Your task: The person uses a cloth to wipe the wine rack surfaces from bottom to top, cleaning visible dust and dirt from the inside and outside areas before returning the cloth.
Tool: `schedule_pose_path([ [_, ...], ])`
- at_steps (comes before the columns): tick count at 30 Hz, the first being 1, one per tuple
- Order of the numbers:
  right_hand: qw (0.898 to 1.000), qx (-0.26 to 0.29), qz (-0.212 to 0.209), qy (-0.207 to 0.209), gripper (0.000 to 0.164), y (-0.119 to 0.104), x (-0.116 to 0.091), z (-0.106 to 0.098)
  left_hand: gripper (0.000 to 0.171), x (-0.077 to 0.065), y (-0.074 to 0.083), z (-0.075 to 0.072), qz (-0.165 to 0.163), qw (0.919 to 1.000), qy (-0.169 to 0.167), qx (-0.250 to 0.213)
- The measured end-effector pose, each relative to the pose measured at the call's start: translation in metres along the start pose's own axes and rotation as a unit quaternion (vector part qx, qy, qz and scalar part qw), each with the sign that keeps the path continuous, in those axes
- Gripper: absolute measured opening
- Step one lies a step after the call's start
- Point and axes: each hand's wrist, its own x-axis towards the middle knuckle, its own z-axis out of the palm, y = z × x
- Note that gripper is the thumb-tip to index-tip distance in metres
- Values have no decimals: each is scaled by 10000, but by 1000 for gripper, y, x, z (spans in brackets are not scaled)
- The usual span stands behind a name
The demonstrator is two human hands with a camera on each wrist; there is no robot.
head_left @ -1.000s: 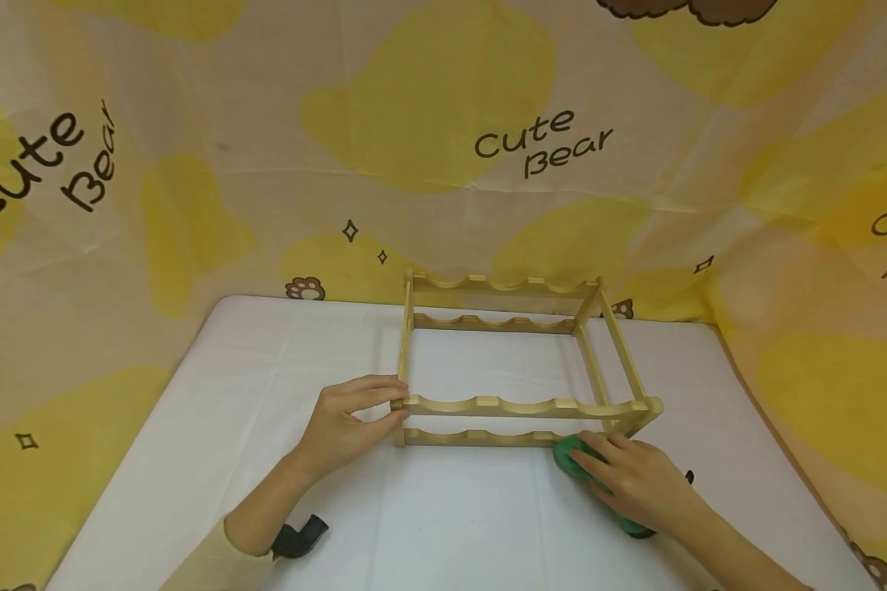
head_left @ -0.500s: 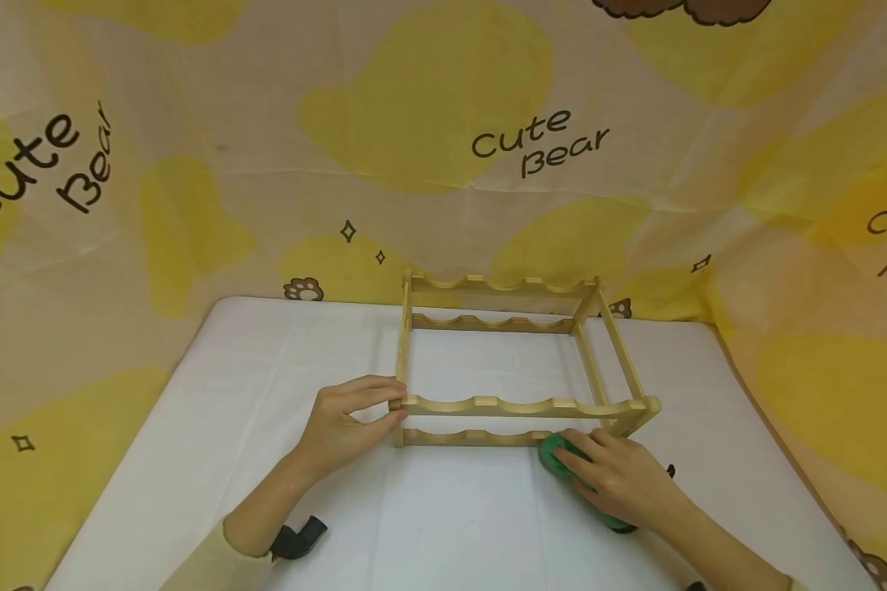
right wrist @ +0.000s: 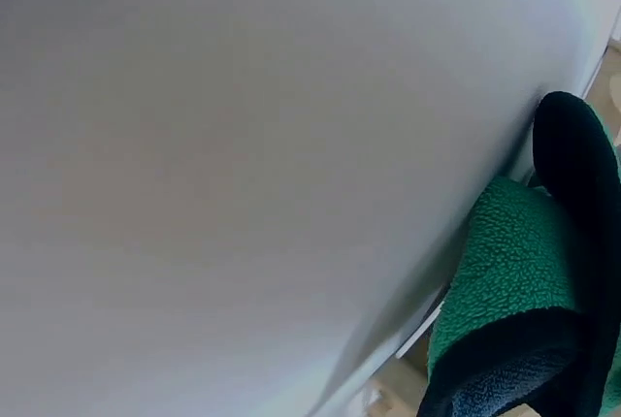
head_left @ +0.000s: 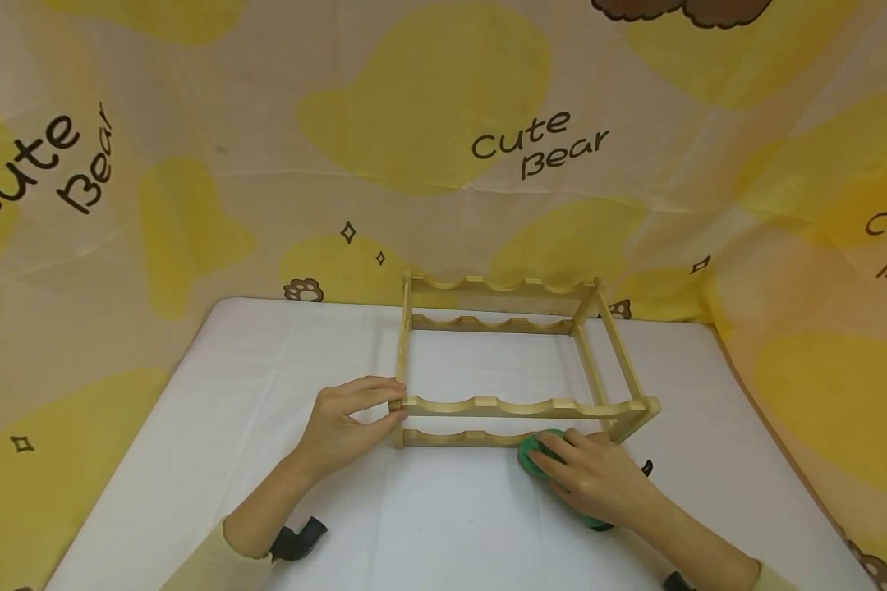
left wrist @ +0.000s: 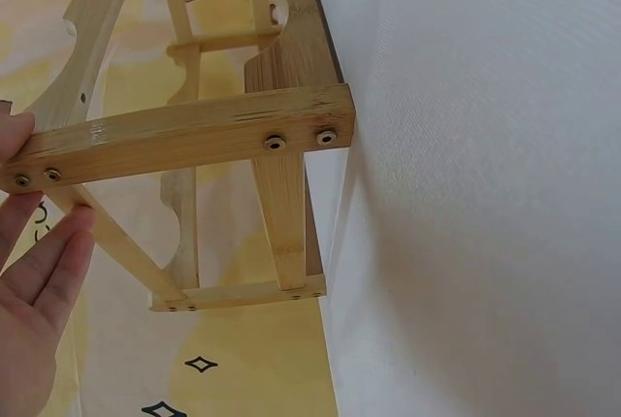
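A pale wooden wine rack [head_left: 488,405] with scalloped rails stands on the white table in the head view. At its front left corner, my left hand [head_left: 351,423] pinches the frame between thumb and fingers. The left wrist view shows the rack's side bar [left wrist: 184,136] with its screws, and the fingers [left wrist: 58,272] around the corner. My right hand [head_left: 599,476] holds a green cloth [head_left: 532,460] against the lower front rail, right of its middle. Up close in the right wrist view, the cloth [right wrist: 514,252] is fluffy with dark edging; the hand is out of sight there.
White cloth covers the table [head_left: 443,525]. A yellow patterned curtain [head_left: 429,123] hangs behind and at both sides. A dark curved piece [head_left: 300,538] shows beside the left forearm, and another dark piece [head_left: 676,583] under the right.
My right hand has slid left along the lower front rail with the green cloth. The left hand keeps its hold, and the rack stays in place.
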Motion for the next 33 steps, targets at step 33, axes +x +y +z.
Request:
schedule_pose_path([
  [33,9963,-453,-713,-171,46,-44,85,26,37,-1,1,-1,42,9999,-74,79],
])
